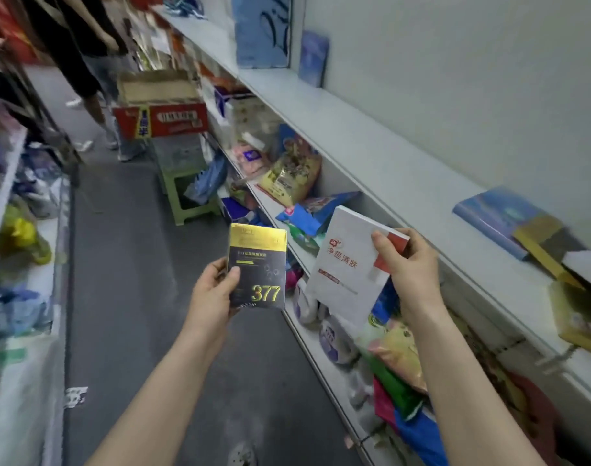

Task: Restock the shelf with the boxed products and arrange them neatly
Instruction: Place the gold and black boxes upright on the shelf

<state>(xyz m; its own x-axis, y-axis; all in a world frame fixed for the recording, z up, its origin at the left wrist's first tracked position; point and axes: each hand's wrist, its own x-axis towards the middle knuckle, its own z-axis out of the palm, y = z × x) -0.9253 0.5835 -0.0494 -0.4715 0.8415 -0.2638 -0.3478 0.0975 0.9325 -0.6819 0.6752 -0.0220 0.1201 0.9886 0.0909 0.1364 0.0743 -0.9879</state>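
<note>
1. The left hand (216, 287) held a black box (258, 266) upright, front showing, likely to read it.
2. The right hand (408, 264) gripped a white box (349, 264), tilted toward the shelf (405, 183).
3. Past that hand, blue and gold boxes (519, 227) lay flat, probably waiting for tidying.
</note>
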